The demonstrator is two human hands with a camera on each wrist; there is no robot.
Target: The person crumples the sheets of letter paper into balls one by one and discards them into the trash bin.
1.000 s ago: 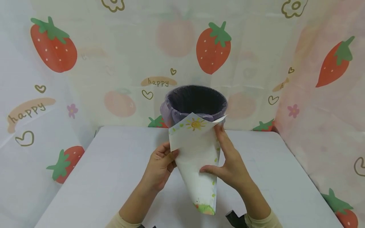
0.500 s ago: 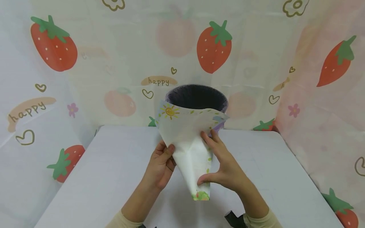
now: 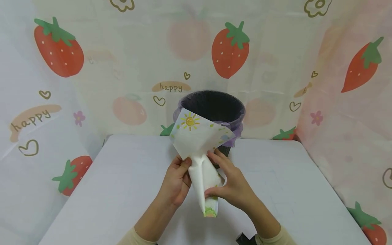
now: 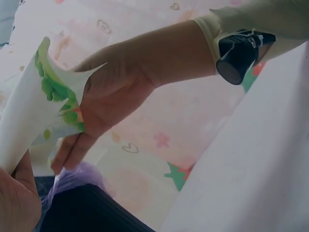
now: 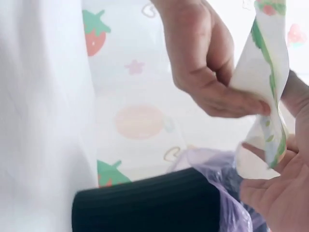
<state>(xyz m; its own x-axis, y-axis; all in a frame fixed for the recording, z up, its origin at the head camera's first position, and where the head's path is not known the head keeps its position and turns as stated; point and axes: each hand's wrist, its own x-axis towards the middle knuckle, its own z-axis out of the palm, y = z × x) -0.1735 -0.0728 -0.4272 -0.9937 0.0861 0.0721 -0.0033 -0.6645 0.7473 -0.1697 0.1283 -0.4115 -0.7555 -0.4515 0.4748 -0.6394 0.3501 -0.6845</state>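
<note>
A white sheet of paper (image 3: pixel 190 143) with a drawn sun and a leafy border is bent into a narrowing, creased shape in front of the trash bin. My left hand (image 3: pixel 176 180) pinches its left edge between thumb and fingers. My right hand (image 3: pixel 235 183) grips the lower right side, fingers and thumb curved around the buckled paper. Behind it stands a dark trash bin (image 5: pixel 145 203) lined with a purple plastic bag (image 3: pixel 237 136) folded over the rim. In the right wrist view the left hand (image 5: pixel 203 63) holds the paper (image 5: pixel 256 72) above the bin's level.
The white table (image 3: pixel 128 163) spreads out on both sides of the bin. A strawberry-print cloth (image 3: pixel 134 68) hangs around the back and sides. A black camera (image 4: pixel 236 55) is strapped to the right wrist.
The paper has gone from nearly flat to buckled and narrowed, its top tilting left. My right hand has moved left and down, squeezing it inward; the left hand keeps its pinch.
</note>
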